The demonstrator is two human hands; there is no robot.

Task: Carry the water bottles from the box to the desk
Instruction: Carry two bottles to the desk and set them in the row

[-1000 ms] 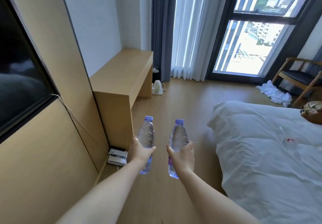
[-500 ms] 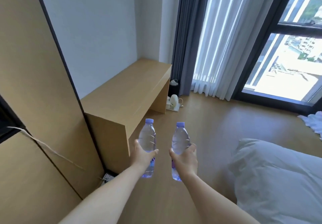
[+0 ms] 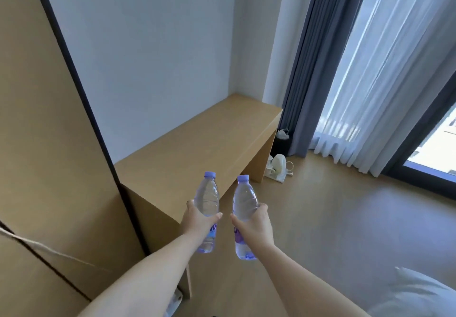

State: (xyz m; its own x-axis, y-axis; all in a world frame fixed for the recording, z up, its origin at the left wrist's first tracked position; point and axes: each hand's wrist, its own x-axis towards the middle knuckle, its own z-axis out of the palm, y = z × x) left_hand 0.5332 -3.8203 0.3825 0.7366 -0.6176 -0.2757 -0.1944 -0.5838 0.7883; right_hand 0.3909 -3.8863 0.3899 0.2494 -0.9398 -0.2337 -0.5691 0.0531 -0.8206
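Head: clear, purple-capped water bottles.

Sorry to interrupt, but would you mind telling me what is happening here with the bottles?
A person is carrying two water bottles, one in each hand. The left hand grips the left bottle and the right hand grips the right bottle, both upright with purple caps on. They are held in the air just short of the wooden desk, not yet set down.
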